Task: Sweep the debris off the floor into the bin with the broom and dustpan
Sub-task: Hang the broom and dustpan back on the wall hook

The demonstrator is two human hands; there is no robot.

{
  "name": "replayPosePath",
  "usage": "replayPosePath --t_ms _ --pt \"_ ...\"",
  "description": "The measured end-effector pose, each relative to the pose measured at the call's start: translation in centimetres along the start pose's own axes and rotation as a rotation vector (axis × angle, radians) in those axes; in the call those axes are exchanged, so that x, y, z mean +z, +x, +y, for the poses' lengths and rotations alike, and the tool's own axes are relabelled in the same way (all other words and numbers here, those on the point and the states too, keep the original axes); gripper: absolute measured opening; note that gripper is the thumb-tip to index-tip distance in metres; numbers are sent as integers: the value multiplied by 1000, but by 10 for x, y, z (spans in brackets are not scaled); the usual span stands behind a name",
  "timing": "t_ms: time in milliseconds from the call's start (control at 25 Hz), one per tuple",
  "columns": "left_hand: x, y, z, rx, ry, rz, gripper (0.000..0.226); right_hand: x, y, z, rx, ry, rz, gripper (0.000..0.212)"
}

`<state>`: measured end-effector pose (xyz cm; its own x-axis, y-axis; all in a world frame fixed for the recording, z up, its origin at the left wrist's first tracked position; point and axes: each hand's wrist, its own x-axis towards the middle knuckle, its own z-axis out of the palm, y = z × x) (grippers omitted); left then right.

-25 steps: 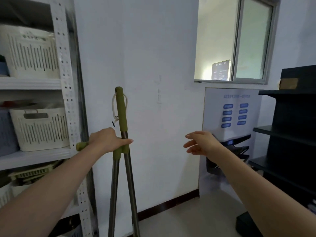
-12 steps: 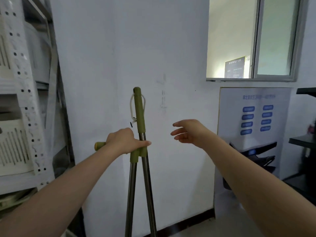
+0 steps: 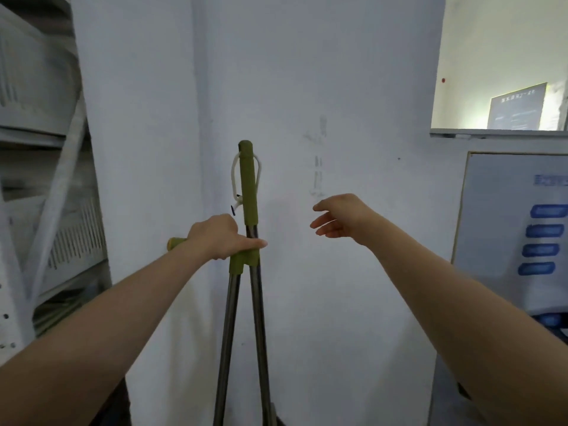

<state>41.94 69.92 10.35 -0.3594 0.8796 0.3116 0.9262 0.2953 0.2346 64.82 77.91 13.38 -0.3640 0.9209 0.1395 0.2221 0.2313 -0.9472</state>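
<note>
Two metal poles lean against the white wall in front of me. The broom handle [image 3: 248,182] stands taller, with an olive-green grip and a white hanging loop at its top. The dustpan handle [image 3: 176,242] bends sideways into a short green grip. My left hand [image 3: 219,236] is closed around that bent grip, its thumb reaching across the broom pole. My right hand [image 3: 339,216] hovers open to the right of the broom grip, fingers spread, touching nothing. The broom head, the pan, the debris and the bin are out of view.
A white metal shelving rack [image 3: 46,186] with slotted white baskets stands at the left. A white machine panel [image 3: 519,241] with blue buttons stands at the right, below a window ledge [image 3: 498,133]. The white wall [image 3: 307,72] lies straight ahead.
The view has moved closer to the wall and turned left, so the handles sit more central. My right hand has drifted left toward the broom grip. The left hand's hold is unchanged.
</note>
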Motion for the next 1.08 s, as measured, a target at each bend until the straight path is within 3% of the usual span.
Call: replayPosePath --t_ms 120,320,560,760,1080 --pt "14 44 11 -92 9 31 70 -26 58 13 -42 -69 -69 12" --pt "36 101 24 -131 48 44 68 -25 136 34 -70 77 -170 17" --pt "58 175 24 -93 105 41 69 22 217 14 -154 266 -273 32" --pt "71 236 0 -69 82 9 67 57 290 -14 -52 333 -345 40" --pt "88 298 -26 -8 24 14 66 85 366 -17 -52 433 -460 42"
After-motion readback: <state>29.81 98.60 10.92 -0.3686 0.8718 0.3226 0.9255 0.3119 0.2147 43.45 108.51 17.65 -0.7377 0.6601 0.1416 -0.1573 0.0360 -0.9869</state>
